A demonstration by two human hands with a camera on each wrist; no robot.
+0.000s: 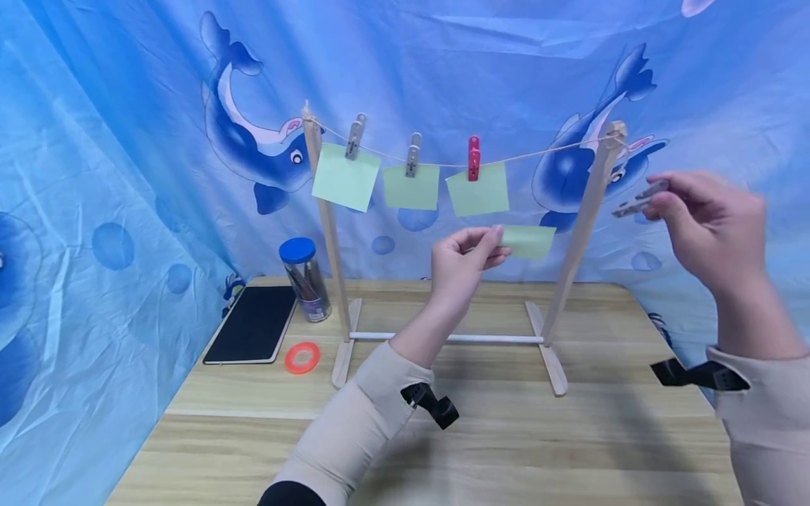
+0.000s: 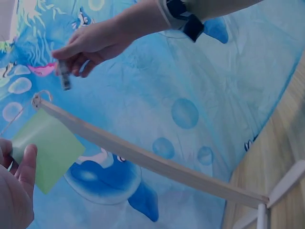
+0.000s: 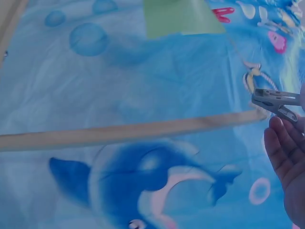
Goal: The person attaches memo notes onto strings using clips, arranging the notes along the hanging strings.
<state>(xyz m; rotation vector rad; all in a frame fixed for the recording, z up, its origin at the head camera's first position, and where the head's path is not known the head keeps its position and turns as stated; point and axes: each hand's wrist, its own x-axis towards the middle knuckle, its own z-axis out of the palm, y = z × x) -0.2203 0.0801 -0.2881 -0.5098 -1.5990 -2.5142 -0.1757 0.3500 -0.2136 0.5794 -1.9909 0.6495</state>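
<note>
My left hand (image 1: 465, 263) pinches a green paper note (image 1: 531, 241) between thumb and fingers, below the string (image 1: 538, 152) and left of the right wooden post (image 1: 581, 232). To the right of that post, my right hand (image 1: 721, 232) holds a grey clothespin (image 1: 640, 199) by its handle end; the clothespin's tip (image 3: 259, 97) points away from the fingers in the right wrist view. Three green notes hang in a row on the string. A grey clothespin (image 1: 356, 137) clips the left note (image 1: 345, 179), another grey one (image 1: 413, 156) the middle note (image 1: 411, 191), and a red clothespin (image 1: 474, 158) the right note (image 1: 479, 195).
The wooden stand has a white crossbar (image 1: 493, 339) and flat feet on the table (image 1: 506, 450). At the left are a blue-lidded jar (image 1: 310, 288), a black tablet-like board (image 1: 252, 325) and a red tape ring (image 1: 291, 358). A blue dolphin curtain (image 1: 443, 77) hangs behind.
</note>
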